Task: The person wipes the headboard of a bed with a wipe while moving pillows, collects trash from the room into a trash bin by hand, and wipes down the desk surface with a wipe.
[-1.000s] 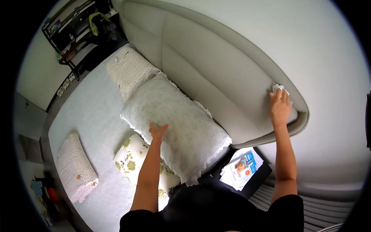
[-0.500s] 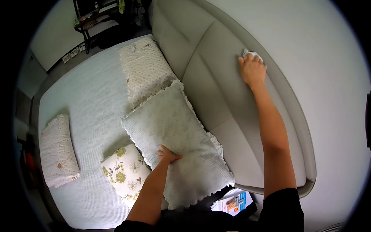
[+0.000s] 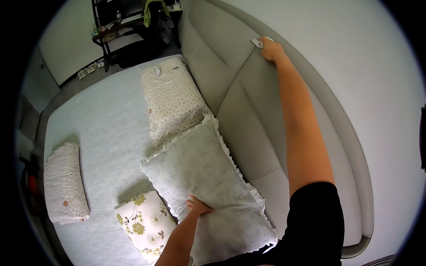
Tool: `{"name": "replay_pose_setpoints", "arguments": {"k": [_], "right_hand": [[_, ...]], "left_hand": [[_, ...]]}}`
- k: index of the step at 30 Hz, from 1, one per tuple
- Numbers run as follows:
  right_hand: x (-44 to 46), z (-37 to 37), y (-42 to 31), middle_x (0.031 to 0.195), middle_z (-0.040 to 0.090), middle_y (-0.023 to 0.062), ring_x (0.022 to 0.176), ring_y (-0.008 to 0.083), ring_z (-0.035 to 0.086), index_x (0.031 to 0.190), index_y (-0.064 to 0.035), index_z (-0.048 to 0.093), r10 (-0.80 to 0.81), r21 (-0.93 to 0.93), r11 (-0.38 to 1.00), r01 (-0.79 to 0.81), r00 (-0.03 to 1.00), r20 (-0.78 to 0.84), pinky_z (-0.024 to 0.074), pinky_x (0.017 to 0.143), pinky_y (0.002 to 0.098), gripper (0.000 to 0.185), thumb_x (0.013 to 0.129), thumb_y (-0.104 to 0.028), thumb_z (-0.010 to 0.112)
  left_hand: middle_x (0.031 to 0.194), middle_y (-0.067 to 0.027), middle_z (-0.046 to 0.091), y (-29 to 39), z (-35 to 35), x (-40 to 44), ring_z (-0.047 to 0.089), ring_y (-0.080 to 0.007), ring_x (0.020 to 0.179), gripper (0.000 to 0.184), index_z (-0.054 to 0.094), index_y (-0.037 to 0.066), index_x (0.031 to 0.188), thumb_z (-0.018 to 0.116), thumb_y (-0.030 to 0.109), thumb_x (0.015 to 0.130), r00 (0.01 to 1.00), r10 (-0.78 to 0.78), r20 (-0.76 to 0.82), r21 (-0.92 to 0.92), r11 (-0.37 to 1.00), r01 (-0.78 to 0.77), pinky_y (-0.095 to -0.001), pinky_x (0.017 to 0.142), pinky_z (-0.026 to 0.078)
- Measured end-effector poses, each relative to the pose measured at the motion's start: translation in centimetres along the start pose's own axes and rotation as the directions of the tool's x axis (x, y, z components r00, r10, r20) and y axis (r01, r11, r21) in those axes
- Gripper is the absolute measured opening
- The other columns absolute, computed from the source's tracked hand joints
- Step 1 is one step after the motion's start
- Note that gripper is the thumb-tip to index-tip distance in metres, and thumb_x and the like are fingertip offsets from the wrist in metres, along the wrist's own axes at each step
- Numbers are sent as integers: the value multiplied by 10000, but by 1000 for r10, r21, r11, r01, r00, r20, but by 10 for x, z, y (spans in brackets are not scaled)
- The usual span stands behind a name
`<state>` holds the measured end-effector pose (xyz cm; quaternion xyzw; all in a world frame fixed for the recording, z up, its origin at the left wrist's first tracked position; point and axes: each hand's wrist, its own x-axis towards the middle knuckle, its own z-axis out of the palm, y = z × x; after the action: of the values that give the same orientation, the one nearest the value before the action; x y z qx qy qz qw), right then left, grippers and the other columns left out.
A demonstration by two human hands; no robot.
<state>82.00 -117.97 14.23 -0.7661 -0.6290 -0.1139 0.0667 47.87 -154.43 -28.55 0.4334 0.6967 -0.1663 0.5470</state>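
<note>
While the right hand [image 3: 270, 48] grips a bunched white cloth [image 3: 257, 43] against the grey headboard [image 3: 248, 93], right of centre near the top of the frame, the left hand [image 3: 199, 206], its fingers spread, rests on the frilled pillow [image 3: 188, 162] at lower centre. Left of that pillow lies a flowered cushion [image 3: 146, 221]; a dotted pillow [image 3: 171, 99] lies higher, left of centre, and a second dotted pillow [image 3: 66, 186] at far left.

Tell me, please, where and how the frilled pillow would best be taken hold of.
I would take the frilled pillow by the corner pointing out over the bed, coming from the bed's open side: that corner looks uncovered, while one long edge lies along the headboard, seemingly leaving little room there.
</note>
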Motion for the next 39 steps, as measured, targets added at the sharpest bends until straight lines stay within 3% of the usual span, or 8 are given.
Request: {"name": "replay_pose_setpoints", "arguments": {"k": [17, 20, 23, 30, 33, 34, 36, 39], "right_hand": [[-249, -88, 92, 942, 609, 224, 856, 380, 590, 1150, -29, 399, -18, 75, 997, 19, 1000, -15, 445, 760, 464, 320, 847, -88, 483], [-312, -121, 120, 996, 599, 118, 873, 257, 597, 1153, -23, 417, 261, 786, 589, -189, 965, 36, 474, 721, 395, 323, 860, -122, 508], [-379, -174, 105, 1022, 555, 29, 890, 112, 535, 1183, -56, 436, 234, 958, -107, -265, 930, 284, 442, 705, 269, 344, 870, -174, 515], [-484, -216, 72, 1042, 553, 27, 928, 128, 540, 1192, -54, 469, 216, 921, -332, -203, 934, 284, 449, 752, 270, 364, 859, -192, 522], [-512, -210, 83, 1068, 546, 56, 957, 158, 529, 1177, -56, 490, 251, 949, -71, -306, 916, 314, 429, 796, 314, 352, 860, -201, 533], [-518, -198, 94, 1081, 541, 72, 962, 175, 525, 1161, -51, 502, 321, 903, 311, -297, 927, 195, 424, 801, 325, 343, 855, -202, 538], [-531, -160, 124, 1107, 531, 104, 972, 209, 519, 1129, -43, 526, 306, 406, 877, -258, 951, -56, 414, 811, 348, 326, 847, -205, 548], [-550, -143, 132, 1141, 497, 130, 1003, 276, 497, 1119, -88, 546, 29, -268, 953, -144, 919, -393, 409, 828, 389, 315, 832, -214, 574]], "left_hand": [[1436, -283, -67, -12, -7, 6, 11, -398, 1353, 1500, -239, 77, 1364, 868, 466, 431, 993, 114, -3, 155, 981, -112, -437, 1091, 174], [1438, -282, -73, -23, -4, 9, 45, -400, 1350, 1505, -245, 67, 1361, 863, 485, 431, 989, 150, 7, 61, 987, -150, -441, 1088, 185], [1451, -247, -3, -38, -1, 31, 155, -389, 1323, 1476, -283, 85, 1345, 857, 445, 479, 979, 203, 4, -46, 978, -203, -506, 1018, 271], [1461, -204, 111, -44, -35, -41, 303, -367, 1272, 1318, -266, 138, 1363, 811, 329, 630, 949, 279, 148, -225, 944, -242, -592, 873, 381], [1470, -186, 114, -62, -43, -70, 309, -333, 1276, 1191, -176, 141, 1400, 765, 319, 692, 909, 405, 99, -339, 872, -352, -559, 833, 411], [1468, -180, 136, -68, -46, -83, 315, -322, 1275, 1139, -135, 141, 1416, 748, 302, 716, 893, 444, 72, -388, 837, -385, -559, 820, 412], [1474, -172, 122, -90, -52, -96, 301, -314, 1287, 1016, -23, 115, 1430, 716, 274, 751, 841, 540, 31, -537, 719, -441, -530, 837, 407], [1278, -89, 402, -124, -46, -93, 452, -213, 1115, 717, 263, 73, 1382, 659, 215, 803, 854, 515, -73, -703, 581, -410, -430, 845, 414]]}}
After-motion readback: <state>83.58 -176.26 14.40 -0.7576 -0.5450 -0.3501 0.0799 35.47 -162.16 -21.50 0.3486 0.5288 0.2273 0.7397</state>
